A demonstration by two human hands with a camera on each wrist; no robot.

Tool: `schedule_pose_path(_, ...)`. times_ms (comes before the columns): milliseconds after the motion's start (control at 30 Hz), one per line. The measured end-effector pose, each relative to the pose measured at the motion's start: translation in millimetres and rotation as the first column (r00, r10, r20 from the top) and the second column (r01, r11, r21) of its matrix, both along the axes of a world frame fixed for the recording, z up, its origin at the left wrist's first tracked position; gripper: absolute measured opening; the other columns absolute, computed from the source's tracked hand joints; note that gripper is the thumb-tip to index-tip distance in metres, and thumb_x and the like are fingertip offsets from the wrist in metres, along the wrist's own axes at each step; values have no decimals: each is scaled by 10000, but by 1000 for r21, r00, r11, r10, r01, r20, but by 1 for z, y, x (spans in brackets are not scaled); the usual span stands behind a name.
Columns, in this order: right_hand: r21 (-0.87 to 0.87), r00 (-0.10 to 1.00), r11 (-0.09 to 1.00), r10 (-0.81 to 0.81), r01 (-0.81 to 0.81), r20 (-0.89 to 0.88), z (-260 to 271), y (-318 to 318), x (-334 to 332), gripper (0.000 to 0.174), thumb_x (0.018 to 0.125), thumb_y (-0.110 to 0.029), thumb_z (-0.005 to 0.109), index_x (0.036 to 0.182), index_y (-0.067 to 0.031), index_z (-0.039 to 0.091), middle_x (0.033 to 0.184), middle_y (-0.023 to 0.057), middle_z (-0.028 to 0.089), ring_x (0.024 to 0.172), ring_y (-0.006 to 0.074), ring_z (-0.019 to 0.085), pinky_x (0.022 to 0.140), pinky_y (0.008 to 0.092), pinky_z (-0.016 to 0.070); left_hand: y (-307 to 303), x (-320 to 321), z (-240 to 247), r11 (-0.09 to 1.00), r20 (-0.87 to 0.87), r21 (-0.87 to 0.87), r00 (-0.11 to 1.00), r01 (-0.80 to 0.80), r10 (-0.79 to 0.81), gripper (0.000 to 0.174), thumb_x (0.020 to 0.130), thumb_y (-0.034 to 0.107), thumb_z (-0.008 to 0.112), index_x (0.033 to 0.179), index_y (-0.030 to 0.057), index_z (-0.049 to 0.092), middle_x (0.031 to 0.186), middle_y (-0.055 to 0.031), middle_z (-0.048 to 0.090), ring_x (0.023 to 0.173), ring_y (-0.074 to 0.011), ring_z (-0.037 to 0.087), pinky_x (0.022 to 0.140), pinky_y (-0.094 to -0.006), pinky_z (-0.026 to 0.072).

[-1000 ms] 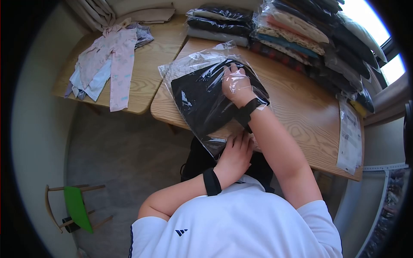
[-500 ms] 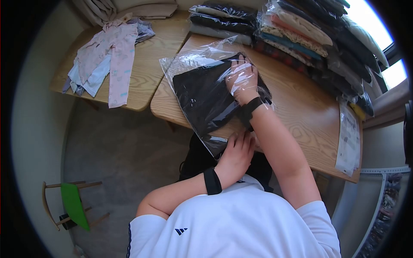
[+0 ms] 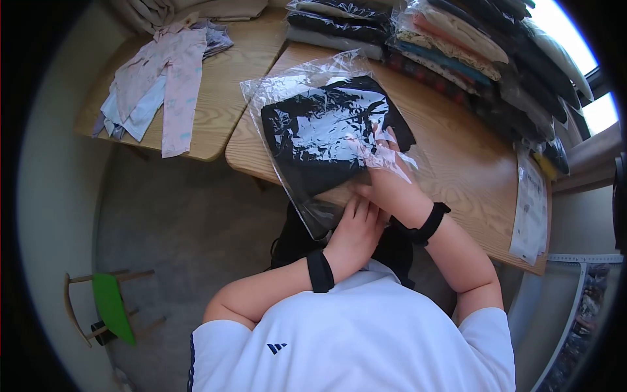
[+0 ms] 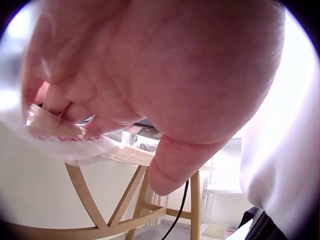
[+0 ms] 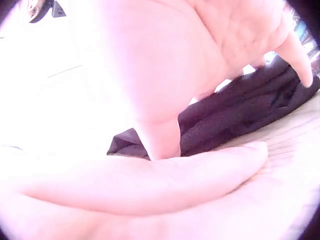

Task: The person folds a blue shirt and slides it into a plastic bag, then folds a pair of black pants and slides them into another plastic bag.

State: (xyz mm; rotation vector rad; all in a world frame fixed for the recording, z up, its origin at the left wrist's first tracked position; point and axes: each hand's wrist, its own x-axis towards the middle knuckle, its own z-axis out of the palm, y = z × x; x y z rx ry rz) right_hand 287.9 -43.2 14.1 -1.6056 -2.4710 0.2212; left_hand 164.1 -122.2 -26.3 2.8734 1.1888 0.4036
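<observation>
In the head view, a black folded garment (image 3: pixel 307 171) lies inside a clear plastic bag (image 3: pixel 317 225) that slants over the table's front edge. My right hand (image 3: pixel 394 184) is under the bag's film, its fingers extended over the garment's right part. The right wrist view shows this hand (image 5: pixel 210 55) above the dark cloth (image 5: pixel 235 112), thumb pointing down. At the near end of the bag, my left hand (image 3: pixel 356 234) holds the plastic, close below the right hand. Film with red print (image 4: pixel 65 137) lies at its fingers in the left wrist view, thumb apart.
Pink patterned clothing (image 3: pixel 179 91) and white cloth lie on the left table (image 3: pixel 225 85). Stacks of bagged clothes (image 3: pixel 450 39) line the back. Flat printed plastic packs (image 3: pixel 528 209) lie at the right edge. A green-seated chair (image 3: pixel 112 307) stands on the floor at left.
My right hand has drawn back over the garment toward my body, and its forearm has shifted right. Glare now covers more of the film. My left hand remains at the bag's near end.
</observation>
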Motion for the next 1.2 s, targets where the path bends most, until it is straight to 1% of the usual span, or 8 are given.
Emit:
schedule_pose_path(167, 4, 977, 977, 213, -213, -15, -11, 31, -4, 694, 736, -197, 669, 1358, -59, 394, 1477, 252, 201, 1348, 493, 160, 1055, 583, 263, 0, -3, -1, 1000, 13, 25, 1000, 1, -1, 656, 700, 313, 680, 1225, -41, 506, 1243, -230, 449, 1228, -374, 353, 1044, -476, 273)
schedule_pose_path(233, 149, 895, 921, 295, -359, 335, -14, 36, -10, 650, 817, -90, 571, 1408, -261, 361, 1492, 229, 167, 1360, 494, 149, 990, 629, 341, 0, -2, 0, 1000, -8, -18, 1000, 18, -18, 687, 708, 331, 677, 1249, -47, 487, 1278, -249, 432, 1245, -375, 347, 1048, -475, 268)
schedule_pose_path(333, 27, 998, 998, 49, -50, 42, -13, 39, -25, 660, 724, -91, 662, 1345, -159, 449, 1478, 279, 159, 1332, 557, 118, 1077, 549, 266, 0, -2, 1, 1000, -16, 8, 1000, -2, 2, 708, 715, 343, 675, 1265, -54, 471, 1321, -275, 401, 1269, -382, 339, 1060, -479, 251)
schedule_pose_path(600, 59, 997, 995, 77, -78, 22, -41, 96, -32, 659, 750, -213, 643, 1357, -53, 442, 1385, 266, 392, 1355, 494, 196, 1119, 569, 60, -1, -3, 2, 1000, -40, -1, 999, -3, 3, 766, 714, 356, 684, 1310, -49, 422, 1367, -298, 357, 1308, -402, 312, 1069, -483, 248)
schedule_pose_path(767, -65, 815, 996, 86, -59, 572, -18, 105, -62, 676, 787, -173, 529, 1427, -77, 335, 1387, 248, 390, 1364, 487, 173, 1106, 595, 85, -2, -2, 1, 1000, -57, -6, 998, -7, 6, 767, 721, 354, 682, 1317, -48, 414, 1376, -299, 346, 1318, -407, 297, 1068, -488, 249)
schedule_pose_path(867, 4, 995, 1000, 30, -31, 99, -8, 90, -54, 694, 773, -170, 550, 1430, -93, 337, 1372, 253, 403, 1378, 440, 176, 1109, 598, 80, -1, -2, 0, 1000, -28, -11, 1000, -9, 9, 768, 719, 348, 687, 1316, -48, 411, 1381, -296, 339, 1315, -404, 300, 1065, -484, 255)
schedule_pose_path(1133, 55, 970, 995, 70, -85, 233, -43, 130, -41, 837, 731, -322, 647, 1446, -94, 275, 1446, 162, 350, 1380, 439, 174, 1120, 562, 43, -1, -3, 3, 1000, 8, -11, 1000, -5, 5, 765, 709, 342, 702, 1302, -52, 421, 1374, -286, 343, 1305, -392, 314, 1060, -470, 270)
schedule_pose_path(1200, 58, 995, 997, 48, -53, 83, -54, 123, -43, 670, 835, -381, 564, 1443, -319, 292, 1532, 198, 106, 1396, 461, 61, 1001, 698, 222, -2, -3, -1, 1000, 11, 10, 1000, -12, 12, 757, 710, 341, 704, 1298, -46, 427, 1355, -272, 367, 1288, -387, 333, 1057, -471, 274)
